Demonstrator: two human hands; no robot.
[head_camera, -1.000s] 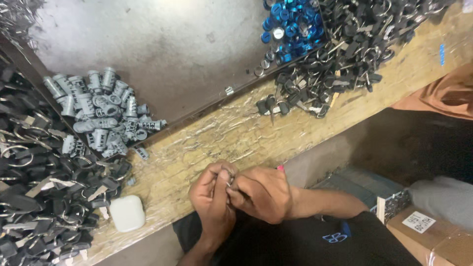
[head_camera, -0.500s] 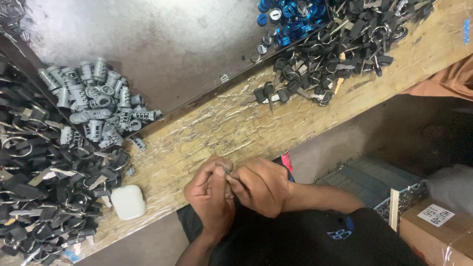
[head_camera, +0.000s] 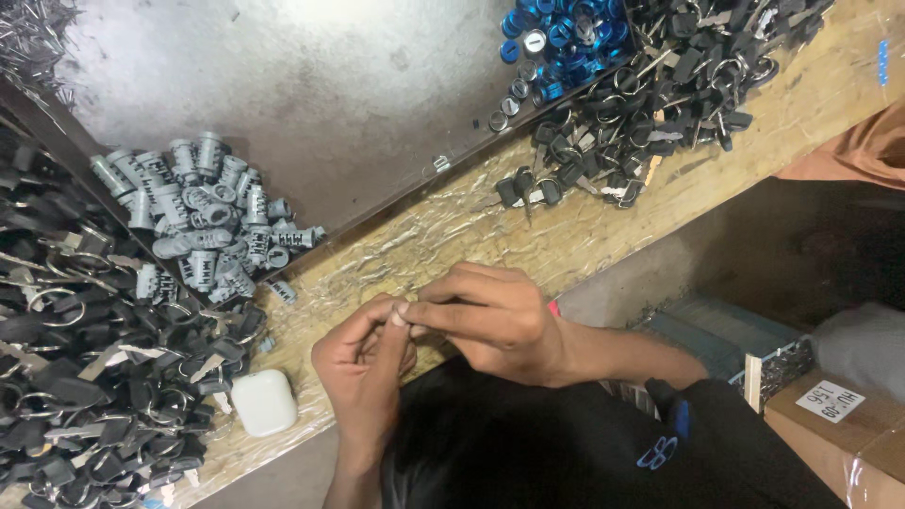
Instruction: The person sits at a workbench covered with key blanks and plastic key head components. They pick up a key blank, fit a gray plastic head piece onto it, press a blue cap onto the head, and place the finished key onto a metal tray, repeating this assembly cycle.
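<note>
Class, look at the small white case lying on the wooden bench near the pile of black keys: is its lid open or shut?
Shut. The white case lies flat on the wooden bench as one smooth rounded block, no lid raised and no gap showing.

hands (head_camera: 443, 344) pinched together, grey cylinders (head_camera: 203, 221), black keys (head_camera: 85, 396)

A single head-worn view is given, aimed steeply down from close above the left hand (head_camera: 363, 372) and right hand (head_camera: 495, 320); the wooden bench edge (head_camera: 528, 236) is seen just beyond them.
</note>
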